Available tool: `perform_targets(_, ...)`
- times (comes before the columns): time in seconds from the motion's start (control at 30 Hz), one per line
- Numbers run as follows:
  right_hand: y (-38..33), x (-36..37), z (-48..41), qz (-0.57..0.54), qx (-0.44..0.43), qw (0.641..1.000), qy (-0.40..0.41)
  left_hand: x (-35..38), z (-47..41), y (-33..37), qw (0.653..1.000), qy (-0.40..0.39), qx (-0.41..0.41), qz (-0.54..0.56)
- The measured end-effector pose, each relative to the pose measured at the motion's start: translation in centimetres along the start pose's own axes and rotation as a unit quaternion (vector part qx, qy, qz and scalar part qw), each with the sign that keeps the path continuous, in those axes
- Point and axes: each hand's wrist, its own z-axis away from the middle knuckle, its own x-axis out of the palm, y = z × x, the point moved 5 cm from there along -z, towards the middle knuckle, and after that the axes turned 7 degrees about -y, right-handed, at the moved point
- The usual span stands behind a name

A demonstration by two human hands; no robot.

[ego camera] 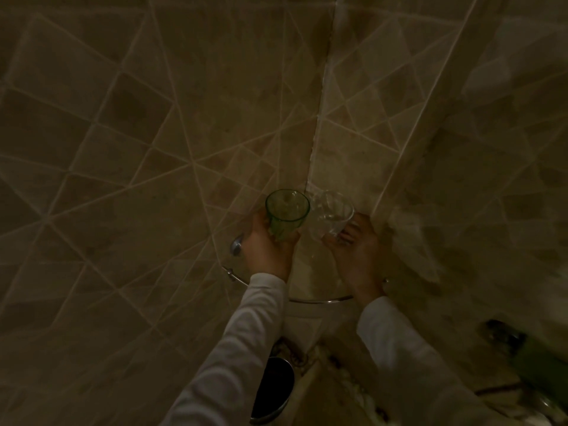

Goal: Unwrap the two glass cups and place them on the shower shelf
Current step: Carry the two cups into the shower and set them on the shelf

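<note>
Dim light over a tiled shower corner. The shelf (316,300) is a clear glass quarter-round with a chrome rail along its curved front, fixed where the two tiled walls (129,142) meet.

Above the shelf, toward the corner, the left hand (270,245) holds the green cup (286,214). The fingers are wrapped around the cup's lower half, thumb on the near left side, so the hand is closed on it. The cup stands upright with its mouth open toward the camera. Nothing shows inside it, and no wrapping is on it.

Just right of the green cup, also above the shelf's back corner, the right hand (358,256) holds the clear cup (330,214). The fingertips press its lower right side and base, so this hand is clamped on it too. The clear cup tilts a little to the left, its rim close to the green cup's rim; whether the two touch cannot be told. It looks empty and bare of wrapping, though the glass is faint against the tile. Whether either cup's base rests on the shelf cannot be told, as the hands hide the bottoms.

Both arms wear pale long sleeves (233,348). Below the shelf, near the left sleeve, a dark round bin (272,392) with a shiny rim stands open; its inside is too dark to read.
</note>
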Motion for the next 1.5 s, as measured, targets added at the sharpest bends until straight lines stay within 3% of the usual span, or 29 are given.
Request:
perform_targets(0.2, -0.6, 0.2, 0.3, 0.053, 0.000, 0.999, 0.008, 0.2, -0.2, 0.0, 1.000, -0.005, 0.000, 0.015)
perform_targets(0.37, -1.6, 0.1, 0.8, 0.160, -0.019, 0.986, 0.044, 0.2, -0.3, -0.1, 1.000, 0.004, 0.020, -0.007)
perform_targets(0.63, -1.9, 0.4, 0.2, 0.126, 0.007, 0.992, -0.002, -0.2, 0.3, 0.8, 0.998, 0.004, 0.031, -0.049)
perform_targets(1.0, -1.9, 0.6, 0.1, 0.154, 0.003, 0.988, -0.007, -0.2, 0.4, 0.8, 0.998, 0.014, 0.024, -0.052)
perform_targets(1.33, -2.2, -0.2, 1.2, 0.203, 0.029, 0.979, -0.015, -0.1, 0.9, 0.9, 0.993, -0.007, 0.008, -0.120)
perform_targets(1.5, -2.9, -1.5, 3.2, 0.184, -0.036, 0.982, 0.005, -1.0, 2.5, 0.2, 0.992, 0.009, 0.018, -0.123)
